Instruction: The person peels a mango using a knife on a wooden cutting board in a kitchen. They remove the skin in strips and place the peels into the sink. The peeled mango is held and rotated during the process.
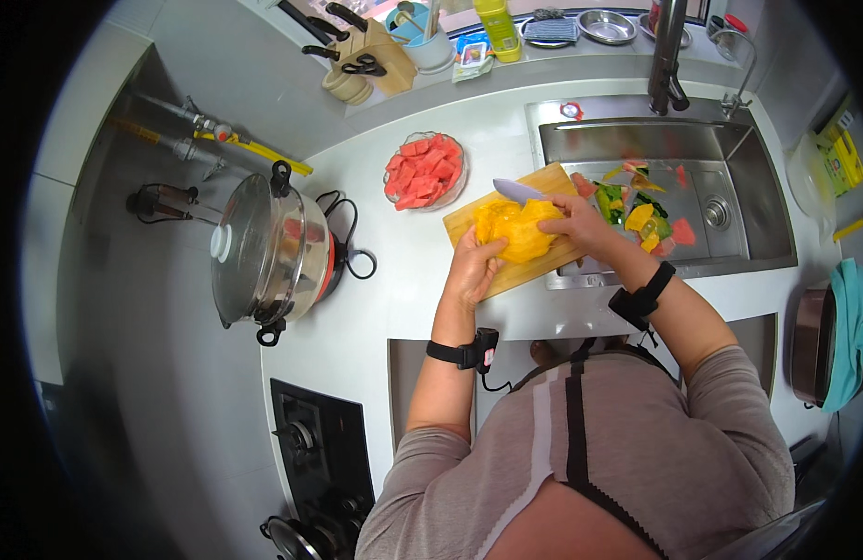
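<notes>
Both my hands hold a peeled yellow-orange fruit (517, 231), probably a mango, above a wooden cutting board (505, 278). My left hand (475, 264) grips its left side, and my right hand (578, 224) has its fingers on the right side. Behind the fruit a knife (515, 190) lies on the board, its blade showing and its handle hidden. The board's right end rests over the sink's edge. A glass bowl of red watermelon chunks (426, 171) stands to the left of the board.
Fruit peels and scraps (641, 210) lie in the steel sink (746, 231) under a dark faucet (666, 63). A lidded glass steamer (270, 252) stands at left, above a black gas hob (319, 434). A knife block (375, 56) sits on the sill.
</notes>
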The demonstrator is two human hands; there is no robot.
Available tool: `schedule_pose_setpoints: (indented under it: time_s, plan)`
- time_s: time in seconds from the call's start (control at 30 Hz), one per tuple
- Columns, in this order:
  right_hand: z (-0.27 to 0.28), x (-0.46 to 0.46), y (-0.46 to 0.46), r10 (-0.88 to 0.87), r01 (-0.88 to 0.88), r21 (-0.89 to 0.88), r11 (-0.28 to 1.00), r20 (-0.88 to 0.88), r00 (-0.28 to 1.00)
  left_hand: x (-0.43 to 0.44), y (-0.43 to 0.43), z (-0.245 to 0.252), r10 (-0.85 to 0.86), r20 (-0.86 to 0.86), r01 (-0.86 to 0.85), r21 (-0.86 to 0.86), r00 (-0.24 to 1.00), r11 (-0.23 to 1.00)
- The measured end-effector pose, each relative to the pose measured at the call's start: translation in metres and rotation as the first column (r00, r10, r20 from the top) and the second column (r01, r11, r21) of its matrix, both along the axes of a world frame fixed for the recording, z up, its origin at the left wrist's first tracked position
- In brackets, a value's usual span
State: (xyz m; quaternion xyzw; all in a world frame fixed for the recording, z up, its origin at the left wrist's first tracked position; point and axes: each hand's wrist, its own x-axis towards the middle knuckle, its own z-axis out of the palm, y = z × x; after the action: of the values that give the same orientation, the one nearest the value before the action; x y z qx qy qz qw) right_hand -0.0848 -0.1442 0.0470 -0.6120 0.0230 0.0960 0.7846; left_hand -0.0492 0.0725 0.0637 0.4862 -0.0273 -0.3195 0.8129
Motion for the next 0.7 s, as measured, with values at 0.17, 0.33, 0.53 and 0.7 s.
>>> schedule_pose_setpoints:
  time_s: [0.17,0.33,0.53,0.7]
  plan:
    - [0.003,-0.011,-0.017,-0.068,0.068,-0.010,0.998,-0.021,0.997,0.002,-0.027,0.004,0.002,0.094,-0.011,0.093,0.996,0.996]
    - [0.004,-0.016,-0.033,-0.071,0.073,0.094,0.993,-0.025,0.997,0.002,-0.044,0.010,-0.002,0.108,-0.013,0.135,0.994,0.991]
    - [-0.004,-0.017,-0.045,-0.033,0.034,0.021,0.999,-0.025,0.999,0.000,-0.060,0.017,0.005,0.084,-0.017,0.148,0.996,0.989]
    - [-0.002,-0.023,-0.042,-0.042,0.040,0.126,0.991,0.017,0.999,0.001,-0.071,0.019,0.053,0.132,-0.082,0.227,0.990,0.970]
